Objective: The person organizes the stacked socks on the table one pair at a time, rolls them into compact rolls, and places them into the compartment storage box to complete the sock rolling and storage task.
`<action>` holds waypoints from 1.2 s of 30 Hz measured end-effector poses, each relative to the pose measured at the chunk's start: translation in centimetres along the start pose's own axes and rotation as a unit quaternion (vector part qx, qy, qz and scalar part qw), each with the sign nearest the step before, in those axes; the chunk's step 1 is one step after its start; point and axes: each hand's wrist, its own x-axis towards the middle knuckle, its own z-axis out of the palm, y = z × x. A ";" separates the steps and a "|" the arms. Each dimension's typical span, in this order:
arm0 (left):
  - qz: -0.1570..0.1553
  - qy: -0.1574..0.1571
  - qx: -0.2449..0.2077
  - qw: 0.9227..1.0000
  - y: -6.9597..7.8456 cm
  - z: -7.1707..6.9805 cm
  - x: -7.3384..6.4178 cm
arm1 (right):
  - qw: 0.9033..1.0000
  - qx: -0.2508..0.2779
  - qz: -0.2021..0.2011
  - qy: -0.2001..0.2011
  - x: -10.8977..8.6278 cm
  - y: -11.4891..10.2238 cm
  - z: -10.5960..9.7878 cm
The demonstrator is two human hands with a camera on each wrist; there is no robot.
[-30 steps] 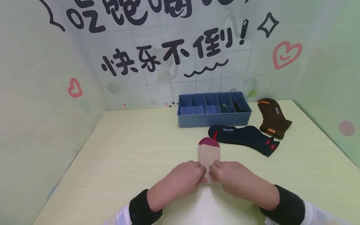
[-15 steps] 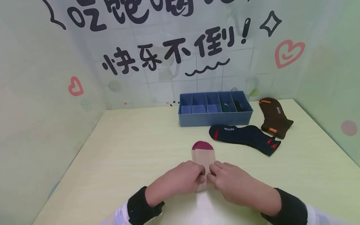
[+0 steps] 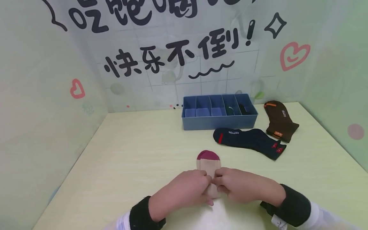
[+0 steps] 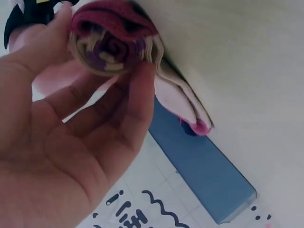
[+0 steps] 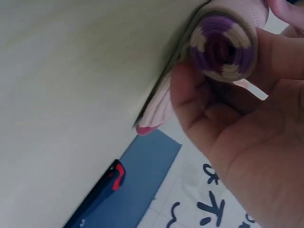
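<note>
A pale pink sock (image 3: pixel 209 165) with a dark magenta toe lies on the table, toe pointing away from me. Its near end is rolled into a thick coil, whose spiral of purple and cream layers shows in the left wrist view as a rolled end (image 4: pixel 111 52) and in the right wrist view as the opposite rolled end (image 5: pixel 222 47). My left hand (image 3: pixel 185 188) grips the roll from the left, thumb and fingers around its end. From the right, my right hand (image 3: pixel 242 185) grips the other end. The flat part stretches ahead between both hands.
Behind the sock stands a blue divided box (image 3: pixel 219 123), with dark items in its two right compartments. A navy sock (image 3: pixel 248 139) with red marks lies before it, and a brown sock (image 3: pixel 279 119) lies to its right. Walls (image 3: pixel 333 83) border the table.
The pink sock has shifted toward me and slightly left, its toe now farther from the navy sock. Both hands stay at its near end, with fingers repositioned around the roll.
</note>
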 end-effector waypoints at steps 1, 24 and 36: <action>-0.005 0.002 0.005 1.000 0.1 0.0 -0.1 | 0.999 0.032 0.003 -0.003 0.1 0.2 -0.1; -0.052 -0.016 -0.184 0.981 -1.8 -0.2 1.4 | 0.954 -0.272 -0.024 0.120 -1.0 -2.6 0.9; -0.001 0.019 0.047 0.999 -1.6 1.0 1.1 | 0.977 -0.181 0.029 0.105 -0.5 -2.0 0.5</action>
